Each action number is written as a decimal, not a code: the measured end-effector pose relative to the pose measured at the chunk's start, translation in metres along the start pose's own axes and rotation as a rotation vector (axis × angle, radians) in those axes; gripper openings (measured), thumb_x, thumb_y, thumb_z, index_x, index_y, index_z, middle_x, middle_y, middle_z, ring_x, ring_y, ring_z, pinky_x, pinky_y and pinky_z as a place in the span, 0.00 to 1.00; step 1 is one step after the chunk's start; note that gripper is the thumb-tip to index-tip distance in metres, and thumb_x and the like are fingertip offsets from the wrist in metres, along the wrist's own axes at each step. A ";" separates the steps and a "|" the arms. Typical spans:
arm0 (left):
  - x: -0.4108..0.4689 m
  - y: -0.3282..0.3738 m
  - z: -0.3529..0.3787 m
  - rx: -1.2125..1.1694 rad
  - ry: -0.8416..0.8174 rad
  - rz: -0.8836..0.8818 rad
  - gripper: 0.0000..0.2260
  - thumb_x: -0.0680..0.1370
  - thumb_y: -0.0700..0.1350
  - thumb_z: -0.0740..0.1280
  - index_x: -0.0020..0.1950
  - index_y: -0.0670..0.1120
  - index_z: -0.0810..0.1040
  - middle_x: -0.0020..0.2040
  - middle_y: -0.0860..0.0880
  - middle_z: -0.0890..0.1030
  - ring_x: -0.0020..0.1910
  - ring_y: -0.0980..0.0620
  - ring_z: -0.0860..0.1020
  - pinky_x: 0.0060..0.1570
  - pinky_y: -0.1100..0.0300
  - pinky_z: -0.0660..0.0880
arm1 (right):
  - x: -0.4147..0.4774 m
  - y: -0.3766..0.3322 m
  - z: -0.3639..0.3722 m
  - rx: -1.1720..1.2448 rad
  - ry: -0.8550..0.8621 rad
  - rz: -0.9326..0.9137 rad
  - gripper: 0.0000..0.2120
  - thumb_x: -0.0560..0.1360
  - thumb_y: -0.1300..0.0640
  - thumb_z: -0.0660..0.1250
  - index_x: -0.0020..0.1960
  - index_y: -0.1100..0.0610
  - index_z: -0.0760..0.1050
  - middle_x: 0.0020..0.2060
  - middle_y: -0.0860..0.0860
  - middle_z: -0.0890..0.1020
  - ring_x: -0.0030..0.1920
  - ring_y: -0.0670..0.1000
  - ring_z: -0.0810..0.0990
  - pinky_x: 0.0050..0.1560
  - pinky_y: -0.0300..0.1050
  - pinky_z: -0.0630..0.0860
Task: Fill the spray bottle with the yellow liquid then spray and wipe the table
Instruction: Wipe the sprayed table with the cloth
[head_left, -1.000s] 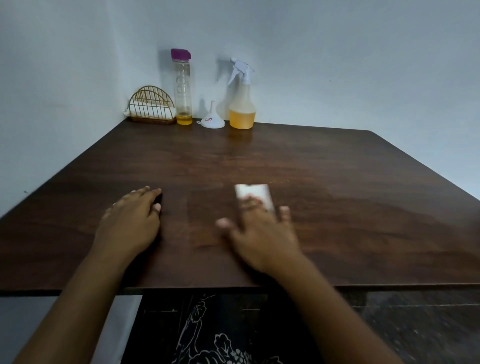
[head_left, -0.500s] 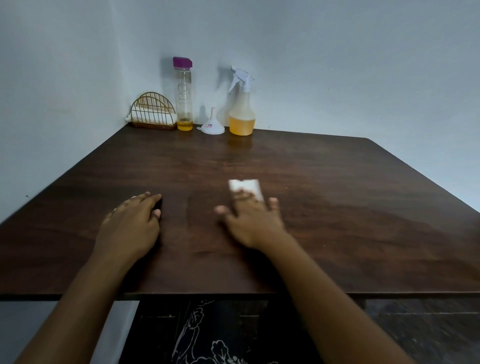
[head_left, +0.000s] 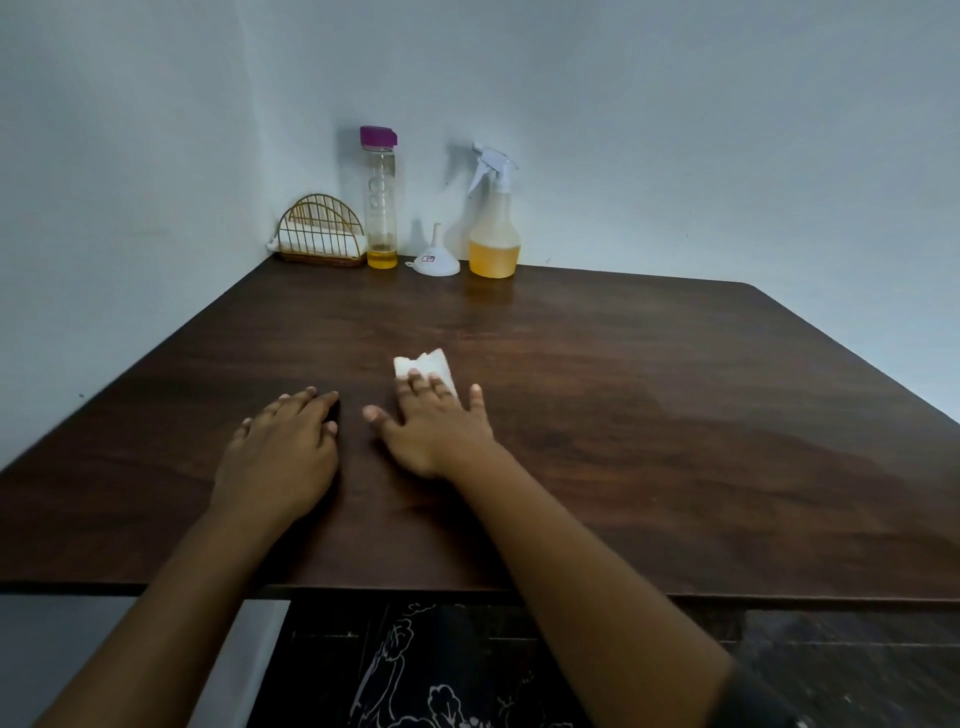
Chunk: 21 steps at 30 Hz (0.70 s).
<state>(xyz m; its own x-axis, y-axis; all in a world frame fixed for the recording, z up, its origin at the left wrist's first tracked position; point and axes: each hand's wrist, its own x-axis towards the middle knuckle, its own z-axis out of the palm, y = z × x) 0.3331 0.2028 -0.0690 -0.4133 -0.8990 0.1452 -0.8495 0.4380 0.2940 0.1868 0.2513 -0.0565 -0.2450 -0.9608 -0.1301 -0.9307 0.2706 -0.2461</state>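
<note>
Wiping stage judged reached, with filling apparently done.

On the table (head_left: 675, 415), the left hand (head_left: 280, 452) is laid flat with straight fingers and nothing held, while the right hand (head_left: 436, 426) is spread open and pressed onto the white cloth (head_left: 428, 366) near the middle. The spray bottle (head_left: 493, 244) is stood capped by the far wall, its lower part filled with yellow liquid; only a little is seen in the tall bottle (head_left: 381, 208). Between them the funnel (head_left: 434, 257) is set mouth-down. Most of the surface is judged unwiped.

Dark brown wooden table (head_left: 675, 415) carries a folded white cloth (head_left: 423, 366) under the right hand (head_left: 436, 431). Well beyond that hold stand a translucent yellow-filled spray bottle (head_left: 493, 244), white plastic funnel (head_left: 434, 260), clear purple-capped bottle (head_left: 381, 208) and gold wire rack (head_left: 319, 231).
</note>
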 end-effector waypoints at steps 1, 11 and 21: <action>-0.001 0.001 0.000 0.001 0.002 -0.002 0.21 0.81 0.49 0.52 0.75 0.53 0.61 0.76 0.51 0.60 0.76 0.50 0.56 0.73 0.48 0.55 | -0.002 0.018 -0.002 -0.001 0.016 0.035 0.34 0.78 0.35 0.41 0.77 0.51 0.40 0.77 0.48 0.43 0.77 0.48 0.40 0.71 0.59 0.32; -0.004 0.012 -0.001 0.046 -0.018 -0.005 0.22 0.81 0.53 0.50 0.75 0.52 0.58 0.77 0.50 0.57 0.76 0.48 0.54 0.73 0.46 0.52 | -0.053 0.191 -0.052 0.026 0.067 0.618 0.36 0.77 0.34 0.41 0.77 0.53 0.39 0.77 0.50 0.41 0.77 0.50 0.40 0.73 0.62 0.37; -0.003 0.013 0.000 0.034 -0.036 -0.020 0.21 0.81 0.53 0.50 0.75 0.54 0.58 0.77 0.51 0.57 0.76 0.49 0.53 0.73 0.46 0.51 | 0.014 -0.019 -0.002 -0.016 0.020 -0.004 0.33 0.79 0.37 0.41 0.77 0.55 0.42 0.77 0.50 0.43 0.77 0.51 0.40 0.71 0.60 0.32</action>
<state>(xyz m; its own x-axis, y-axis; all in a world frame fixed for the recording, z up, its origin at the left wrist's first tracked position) 0.3230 0.2111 -0.0651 -0.4068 -0.9074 0.1053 -0.8681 0.4199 0.2647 0.2006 0.2320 -0.0515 -0.2466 -0.9628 -0.1100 -0.9357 0.2661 -0.2316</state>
